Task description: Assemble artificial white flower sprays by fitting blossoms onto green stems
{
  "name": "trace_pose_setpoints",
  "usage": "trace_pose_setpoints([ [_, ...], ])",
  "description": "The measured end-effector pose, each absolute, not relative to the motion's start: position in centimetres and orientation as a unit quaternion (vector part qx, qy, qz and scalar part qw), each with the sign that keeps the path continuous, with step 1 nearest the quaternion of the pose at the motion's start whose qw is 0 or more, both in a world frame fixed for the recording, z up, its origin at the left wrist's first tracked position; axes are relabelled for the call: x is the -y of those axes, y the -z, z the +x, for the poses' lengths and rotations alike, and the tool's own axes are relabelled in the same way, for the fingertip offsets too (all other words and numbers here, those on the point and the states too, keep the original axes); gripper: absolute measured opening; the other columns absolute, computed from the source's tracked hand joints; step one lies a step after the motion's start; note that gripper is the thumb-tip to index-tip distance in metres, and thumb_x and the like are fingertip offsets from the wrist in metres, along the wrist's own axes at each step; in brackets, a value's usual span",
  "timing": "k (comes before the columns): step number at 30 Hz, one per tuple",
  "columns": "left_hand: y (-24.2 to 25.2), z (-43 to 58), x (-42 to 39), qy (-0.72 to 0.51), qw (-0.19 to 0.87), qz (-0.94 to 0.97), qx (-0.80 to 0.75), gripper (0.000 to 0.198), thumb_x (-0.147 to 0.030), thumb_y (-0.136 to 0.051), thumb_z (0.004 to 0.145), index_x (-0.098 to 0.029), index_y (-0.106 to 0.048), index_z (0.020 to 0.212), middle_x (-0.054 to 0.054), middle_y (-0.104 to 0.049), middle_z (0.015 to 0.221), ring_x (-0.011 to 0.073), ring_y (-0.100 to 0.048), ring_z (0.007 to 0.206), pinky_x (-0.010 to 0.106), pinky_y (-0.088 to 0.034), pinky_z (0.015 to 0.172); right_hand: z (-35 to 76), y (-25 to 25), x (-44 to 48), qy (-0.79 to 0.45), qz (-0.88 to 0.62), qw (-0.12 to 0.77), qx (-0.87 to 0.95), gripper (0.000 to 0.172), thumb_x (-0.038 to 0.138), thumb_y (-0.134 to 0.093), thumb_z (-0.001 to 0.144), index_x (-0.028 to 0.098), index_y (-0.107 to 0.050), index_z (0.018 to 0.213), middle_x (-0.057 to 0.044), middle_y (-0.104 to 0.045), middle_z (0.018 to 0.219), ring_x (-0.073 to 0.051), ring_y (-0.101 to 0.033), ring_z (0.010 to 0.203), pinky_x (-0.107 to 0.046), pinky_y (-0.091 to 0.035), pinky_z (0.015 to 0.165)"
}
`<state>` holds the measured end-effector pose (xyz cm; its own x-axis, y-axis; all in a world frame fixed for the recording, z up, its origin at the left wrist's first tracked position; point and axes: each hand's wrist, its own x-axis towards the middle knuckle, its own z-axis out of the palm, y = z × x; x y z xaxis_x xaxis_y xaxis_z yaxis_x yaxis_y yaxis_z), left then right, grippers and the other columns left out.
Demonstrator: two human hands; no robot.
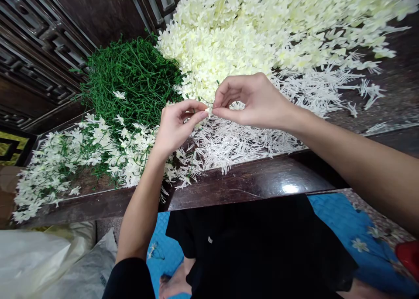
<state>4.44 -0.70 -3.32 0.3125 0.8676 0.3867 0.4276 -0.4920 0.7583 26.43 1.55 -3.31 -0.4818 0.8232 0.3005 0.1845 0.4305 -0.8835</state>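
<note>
My left hand and my right hand meet above the bench, thumb and forefinger pinched on each. A small white piece of artificial flower shows between their fingertips, with a bit of thin green stem by it; the fingers hide most of it. Beneath my hands lies a heap of thin white stamen pieces. Behind them is a large pile of pale yellow-white fabric petals. To the left sits a tangled mound of green plastic stems. Assembled white flowers on green stems lie beside my left wrist.
The dark wooden bench has a glossy front edge, and a carved wooden back rises behind. Pale plastic sacks stand at lower left. On the floor is a blue mat with a fallen flower; a red object is at the right.
</note>
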Motion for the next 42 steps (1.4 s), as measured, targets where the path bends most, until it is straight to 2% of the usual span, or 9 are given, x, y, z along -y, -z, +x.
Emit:
trace_pose_setpoints([
  [7, 3.59, 4.59, 0.68, -0.393, 0.257, 0.765, -0.442, 0.005, -0.017, -0.077, 0.088, -0.020, -0.079, 0.091, 0.003, -0.082, 0.088, 0.0141, -0.075, 0.079, 0.026, -0.065, 0.075, 26.21, 3.39, -1.41, -0.416, -0.347, 0.401, 0.739, 0.018, 0.034, -0.087, 0.077, 0.028, -0.070, 0.079, -0.005, -0.076, 0.090, -0.027, -0.071, 0.088, -0.052, -0.063, 0.096],
  [14, 3.21, 4.72, 0.94, -0.392, 0.235, 0.763, -0.457, 0.003, -0.021, -0.080, 0.088, -0.020, -0.079, 0.090, 0.003, -0.081, 0.086, 0.0137, -0.074, 0.077, 0.026, -0.064, 0.074, 26.17, 3.45, -1.23, -0.416, -0.326, 0.414, 0.741, 0.015, 0.028, -0.085, 0.078, 0.028, -0.070, 0.078, -0.004, -0.073, 0.087, -0.025, -0.070, 0.085, -0.051, -0.064, 0.091],
  [20, 3.29, 4.62, 0.89, -0.399, 0.238, 0.771, -0.435, 0.005, -0.015, -0.079, 0.087, -0.020, -0.079, 0.089, 0.003, -0.082, 0.087, 0.0138, -0.075, 0.077, 0.027, -0.065, 0.075, 26.14, 3.27, -1.21, -0.419, -0.358, 0.414, 0.725, 0.020, 0.034, -0.086, 0.076, 0.028, -0.068, 0.078, -0.005, -0.073, 0.089, -0.028, -0.070, 0.089, -0.051, -0.063, 0.093],
  [25, 3.25, 4.64, 0.91, -0.404, 0.256, 0.765, -0.431, 0.009, -0.013, -0.076, 0.087, -0.020, -0.080, 0.090, 0.003, -0.083, 0.090, 0.0139, -0.075, 0.079, 0.026, -0.065, 0.075, 26.16, 3.06, -1.08, -0.418, -0.352, 0.418, 0.725, 0.020, 0.032, -0.086, 0.075, 0.028, -0.067, 0.075, -0.005, -0.074, 0.089, -0.027, -0.070, 0.087, -0.050, -0.063, 0.093],
  [32, 3.47, 4.57, 0.70, -0.408, 0.248, 0.765, -0.432, 0.005, -0.016, -0.078, 0.087, -0.020, -0.080, 0.089, 0.003, -0.083, 0.088, 0.0138, -0.075, 0.078, 0.026, -0.064, 0.073, 26.06, 2.98, -0.92, -0.436, -0.339, 0.412, 0.725, 0.021, 0.037, -0.087, 0.074, 0.028, -0.068, 0.076, -0.004, -0.076, 0.088, -0.028, -0.072, 0.090, -0.051, -0.064, 0.095],
  [37, 3.51, 4.56, 0.72, -0.415, 0.238, 0.766, -0.430, 0.002, -0.018, -0.078, 0.087, -0.019, -0.078, 0.086, 0.003, -0.081, 0.085, 0.0131, -0.074, 0.075, 0.025, -0.063, 0.071, 26.07, 3.18, -1.05, -0.431, -0.336, 0.419, 0.725, 0.020, 0.032, -0.087, 0.076, 0.027, -0.068, 0.076, -0.005, -0.076, 0.090, -0.026, -0.072, 0.089, -0.049, -0.064, 0.093],
  [42, 3.33, 4.60, 0.85, -0.393, 0.245, 0.773, -0.433, 0.002, -0.021, -0.076, 0.088, -0.019, -0.077, 0.087, 0.004, -0.080, 0.087, 0.0143, -0.073, 0.078, 0.028, -0.065, 0.074, 26.11, 3.11, -0.85, -0.427, -0.346, 0.417, 0.724, 0.021, 0.036, -0.087, 0.078, 0.027, -0.068, 0.077, -0.005, -0.076, 0.090, -0.026, -0.072, 0.089, -0.049, -0.065, 0.093],
])
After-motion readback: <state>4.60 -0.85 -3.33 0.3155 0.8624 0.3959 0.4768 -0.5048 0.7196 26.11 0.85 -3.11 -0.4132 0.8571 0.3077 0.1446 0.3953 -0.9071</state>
